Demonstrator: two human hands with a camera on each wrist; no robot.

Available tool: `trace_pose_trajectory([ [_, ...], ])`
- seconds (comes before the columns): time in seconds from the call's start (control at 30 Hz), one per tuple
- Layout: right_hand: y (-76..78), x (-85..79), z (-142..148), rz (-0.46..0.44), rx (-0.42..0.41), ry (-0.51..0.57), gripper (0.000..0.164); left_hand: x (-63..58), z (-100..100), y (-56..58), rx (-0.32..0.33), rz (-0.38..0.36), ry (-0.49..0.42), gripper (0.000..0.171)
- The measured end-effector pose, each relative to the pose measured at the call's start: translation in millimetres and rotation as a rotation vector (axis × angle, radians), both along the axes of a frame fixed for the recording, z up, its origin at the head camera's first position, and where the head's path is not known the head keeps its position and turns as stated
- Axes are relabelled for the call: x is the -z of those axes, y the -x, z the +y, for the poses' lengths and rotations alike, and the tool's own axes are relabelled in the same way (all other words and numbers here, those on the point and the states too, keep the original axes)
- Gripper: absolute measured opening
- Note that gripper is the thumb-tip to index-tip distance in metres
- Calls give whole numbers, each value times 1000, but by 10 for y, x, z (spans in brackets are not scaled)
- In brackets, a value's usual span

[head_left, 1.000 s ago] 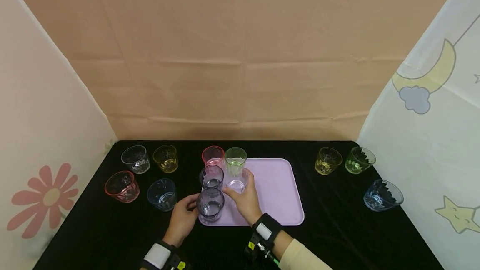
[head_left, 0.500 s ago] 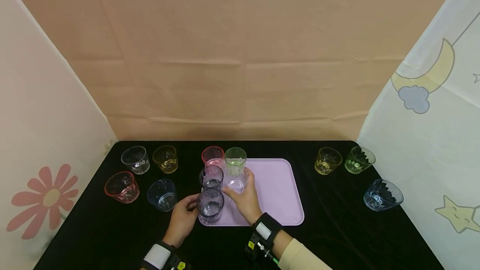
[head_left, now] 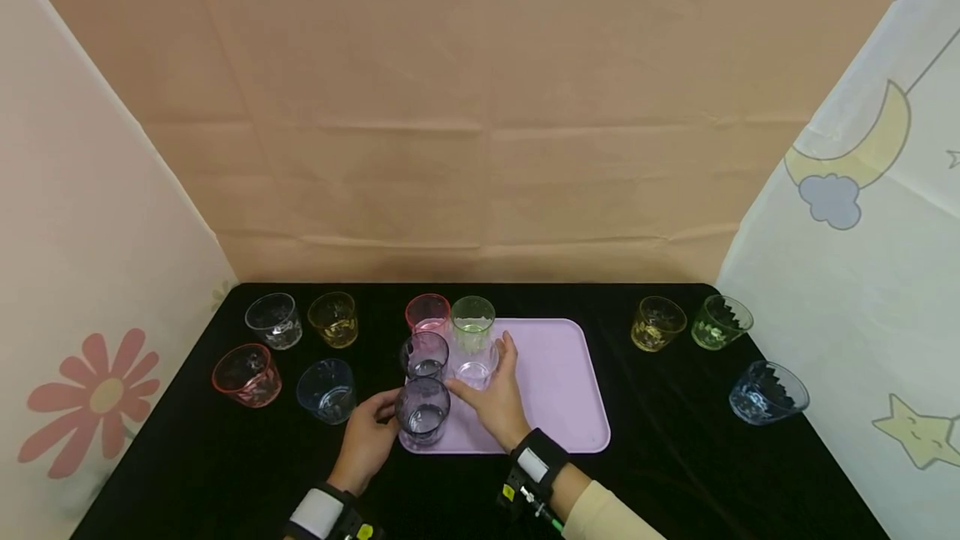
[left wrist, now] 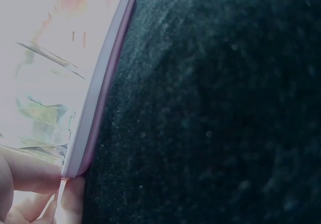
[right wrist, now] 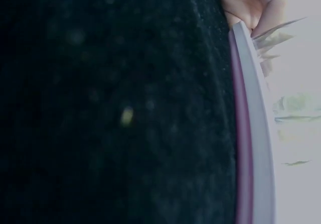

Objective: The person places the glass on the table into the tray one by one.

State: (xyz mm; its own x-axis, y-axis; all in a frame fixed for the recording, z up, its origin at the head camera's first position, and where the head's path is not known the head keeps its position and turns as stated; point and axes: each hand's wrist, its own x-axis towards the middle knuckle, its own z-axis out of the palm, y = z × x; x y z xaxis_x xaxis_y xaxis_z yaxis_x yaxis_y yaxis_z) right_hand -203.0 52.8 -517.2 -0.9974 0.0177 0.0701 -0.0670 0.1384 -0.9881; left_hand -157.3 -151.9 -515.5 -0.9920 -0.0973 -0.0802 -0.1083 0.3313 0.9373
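Observation:
In the head view my left hand (head_left: 367,432) pinches the left edge of the lilac tray (head_left: 562,390), close beside the front purple glass (head_left: 423,419). The left wrist view has its fingertips (left wrist: 42,176) right at the tray's corner. My right hand (head_left: 495,398) is over the tray, fingers spread around a clear glass (head_left: 474,367); the index finger stands off from its right side, and the thumb lies between it and the front purple glass. A second purple glass (head_left: 424,352), a red glass (head_left: 429,313) and a green glass (head_left: 473,322) stand behind on the tray's left half.
On the black cloth (head_left: 652,457) to the left stand a clear glass (head_left: 273,322), an amber glass (head_left: 333,320), a red glass (head_left: 247,376) and a blue glass (head_left: 327,392). At right are a yellow glass (head_left: 657,323), a green glass (head_left: 721,322) and a blue glass (head_left: 768,392).
My right hand's fingers have spread and moved slightly right, away from the clear glass they were holding. The glass stays on the tray. The left hand has kept its place.

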Motion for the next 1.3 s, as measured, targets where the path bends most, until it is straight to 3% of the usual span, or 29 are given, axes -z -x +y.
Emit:
trace_pose_trajectory([
  [0.2, -81, -30, 222, 36, -17, -44, 123, 0, -2, 9, 10, -5, -8, 35],
  [0.4, -229, -159, 555, 99, -62, -130, 122, -2, -12, 4, -4, -5, 1, 35],
  [0.63, -334, -325, 958, 196, -11, -266, 126, -1, -23, -5, -4, 0, 4, 34],
  [0.77, -340, -412, 1254, 286, 74, -326, 124, -3, -16, -1, 3, -2, -2, 35],
  [1.0, -446, -572, 1783, 390, 289, -296, 116, 4, 11, -4, 9, 3, -2, 34],
  [1.13, -579, -637, 2047, 378, 418, -276, 111, 7, 21, -4, 10, 13, -5, 34],
  [1.3, -688, -663, 2344, 296, 543, -273, 105, -3, 19, -7, -3, 7, 1, 35],
])
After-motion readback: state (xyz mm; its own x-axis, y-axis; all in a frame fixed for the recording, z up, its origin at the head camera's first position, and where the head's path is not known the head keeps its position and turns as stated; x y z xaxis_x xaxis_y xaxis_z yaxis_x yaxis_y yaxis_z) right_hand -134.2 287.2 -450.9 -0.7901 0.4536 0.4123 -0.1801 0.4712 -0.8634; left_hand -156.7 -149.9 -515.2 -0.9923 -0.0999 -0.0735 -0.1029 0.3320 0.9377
